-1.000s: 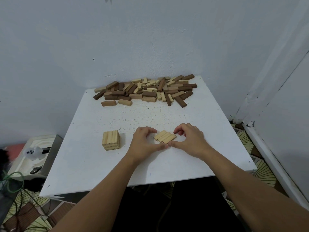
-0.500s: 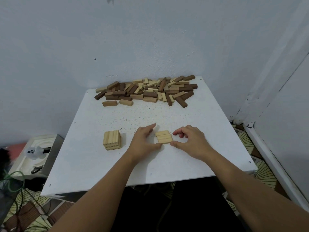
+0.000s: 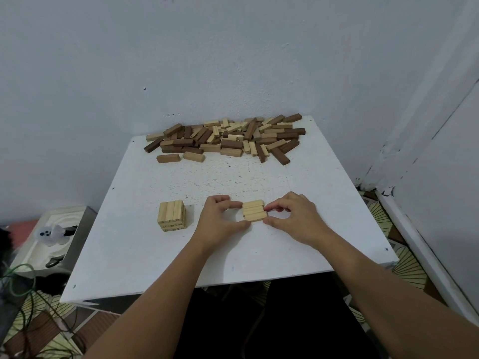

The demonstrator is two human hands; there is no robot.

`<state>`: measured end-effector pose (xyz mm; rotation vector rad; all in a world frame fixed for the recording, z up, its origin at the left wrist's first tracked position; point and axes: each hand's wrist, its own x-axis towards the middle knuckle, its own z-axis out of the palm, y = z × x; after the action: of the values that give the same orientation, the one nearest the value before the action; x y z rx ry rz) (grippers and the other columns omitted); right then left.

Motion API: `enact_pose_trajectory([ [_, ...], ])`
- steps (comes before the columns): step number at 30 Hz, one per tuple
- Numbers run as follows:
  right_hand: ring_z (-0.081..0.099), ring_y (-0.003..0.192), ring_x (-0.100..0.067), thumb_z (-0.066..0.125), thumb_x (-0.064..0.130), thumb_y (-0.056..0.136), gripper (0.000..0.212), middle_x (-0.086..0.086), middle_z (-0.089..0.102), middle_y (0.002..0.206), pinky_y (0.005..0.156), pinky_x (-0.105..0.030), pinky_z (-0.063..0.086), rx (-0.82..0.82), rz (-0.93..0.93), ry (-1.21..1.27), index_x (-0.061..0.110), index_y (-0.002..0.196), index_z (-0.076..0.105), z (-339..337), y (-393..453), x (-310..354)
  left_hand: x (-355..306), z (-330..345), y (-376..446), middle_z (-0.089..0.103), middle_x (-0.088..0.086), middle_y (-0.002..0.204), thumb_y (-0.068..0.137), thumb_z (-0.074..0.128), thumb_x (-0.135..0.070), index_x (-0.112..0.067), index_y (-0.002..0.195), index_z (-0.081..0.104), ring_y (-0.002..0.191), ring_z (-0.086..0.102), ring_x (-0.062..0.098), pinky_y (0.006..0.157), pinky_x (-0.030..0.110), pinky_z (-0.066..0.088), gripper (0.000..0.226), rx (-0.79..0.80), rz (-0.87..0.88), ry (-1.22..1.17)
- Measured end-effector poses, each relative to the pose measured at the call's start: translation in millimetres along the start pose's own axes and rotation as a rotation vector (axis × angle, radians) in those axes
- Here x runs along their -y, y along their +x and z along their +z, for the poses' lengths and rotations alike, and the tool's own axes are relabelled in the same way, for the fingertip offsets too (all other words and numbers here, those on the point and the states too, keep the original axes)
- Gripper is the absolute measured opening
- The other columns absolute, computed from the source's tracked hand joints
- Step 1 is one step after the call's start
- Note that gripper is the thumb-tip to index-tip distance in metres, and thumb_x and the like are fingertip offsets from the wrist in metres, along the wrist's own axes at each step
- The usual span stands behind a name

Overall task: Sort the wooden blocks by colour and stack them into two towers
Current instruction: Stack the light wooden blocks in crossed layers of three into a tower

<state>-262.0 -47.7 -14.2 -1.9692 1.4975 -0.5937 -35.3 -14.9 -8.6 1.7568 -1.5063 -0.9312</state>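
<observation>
One short light tower [image 3: 171, 215] stands on the counter [image 3: 145, 244]; no dark tower exists, and the mixed pile [image 3: 228, 138] at the back is still big. The left hand [image 3: 220, 218] and right hand [image 3: 295, 218] pinch three light blocks [image 3: 254, 210], which lay diagonal a second ago and now are squared

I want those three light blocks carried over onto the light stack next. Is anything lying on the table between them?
Only the left hand. It grips the row of three light blocks from the side facing the light stack, with the right hand on the other end. The strip of table between hand and stack shows bare.
</observation>
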Motion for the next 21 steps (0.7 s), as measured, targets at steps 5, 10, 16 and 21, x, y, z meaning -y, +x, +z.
enact_pose_trajectory([
  [5,0.051,0.100,-0.007,0.080,0.052,0.082,0.028,0.016,0.059,0.101,0.096,-0.036,0.044,-0.006,0.009,0.000,0.042,0.107,0.073,-0.4,-0.8,1.1,0.3,-0.2,0.3,0.045,-0.007,0.134,0.074,0.092,-0.027,-0.029,0.128,0.069,0.130,0.044,0.003,0.107,0.020,0.033,0.059,-0.014,0.016,0.030],
  [10,0.051,0.098,-0.007,0.082,0.051,0.080,0.022,0.016,0.059,0.097,0.095,-0.038,0.045,-0.023,0.012,0.021,0.038,0.096,0.073,0.9,-1.9,0.7,3.4,-0.1,-0.4,0.050,-0.007,0.123,0.069,0.094,-0.024,-0.028,0.105,0.067,0.117,0.049,0.000,0.095,0.013,0.039,0.046,-0.053,0.049,0.013],
  [16,0.053,0.098,-0.007,0.082,0.052,0.080,0.021,0.016,0.061,0.098,0.095,-0.039,0.047,-0.017,0.008,0.009,0.038,0.094,0.073,0.7,-1.1,0.3,2.5,1.6,-0.5,0.047,-0.007,0.129,0.070,0.095,-0.021,-0.022,0.087,0.077,0.131,0.041,-0.001,0.104,0.017,0.028,0.025,-0.022,0.022,-0.028],
  [21,0.053,0.098,-0.006,0.082,0.052,0.080,0.023,0.016,0.061,0.099,0.095,-0.038,0.047,-0.024,0.007,0.002,0.037,0.096,0.075,1.0,-1.0,1.2,3.3,2.2,-0.3,0.047,-0.007,0.130,0.070,0.095,-0.022,-0.023,0.087,0.078,0.131,0.042,0.000,0.106,0.018,0.029,0.024,-0.032,0.023,-0.042],
])
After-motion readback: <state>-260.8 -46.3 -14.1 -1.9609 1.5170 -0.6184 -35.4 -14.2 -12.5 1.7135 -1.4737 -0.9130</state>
